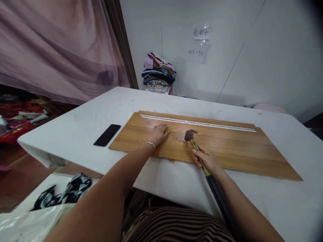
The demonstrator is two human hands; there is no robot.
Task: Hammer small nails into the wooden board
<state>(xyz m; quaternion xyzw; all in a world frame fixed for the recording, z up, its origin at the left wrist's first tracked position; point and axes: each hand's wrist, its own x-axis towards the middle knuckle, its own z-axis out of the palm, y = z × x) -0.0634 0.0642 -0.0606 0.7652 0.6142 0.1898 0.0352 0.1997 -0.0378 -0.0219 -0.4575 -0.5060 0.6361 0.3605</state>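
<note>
A wide wooden board [234, 151] lies flat across the white table. My right hand [205, 158] is wrapped round the yellow-green shaft of a claw hammer [189, 135], below its rusty head. The hammer's face is over a short row of small nails or holes [178, 138] in the board; contact cannot be made out. My left hand [158, 133] rests on the board left of that row, fingers laid out flat. Just beyond it sits a small group of loose nails [149, 123]. A white measuring strip [196, 123] runs along the board's far side.
A black phone [107, 135] lies left of the board on the white table [83, 124]. Folded clothes [158, 74] are stacked at the table's far edge, by the wall. A pink curtain [63, 43] hangs on the left. Patterned cloth [73, 190] lies below the near left edge.
</note>
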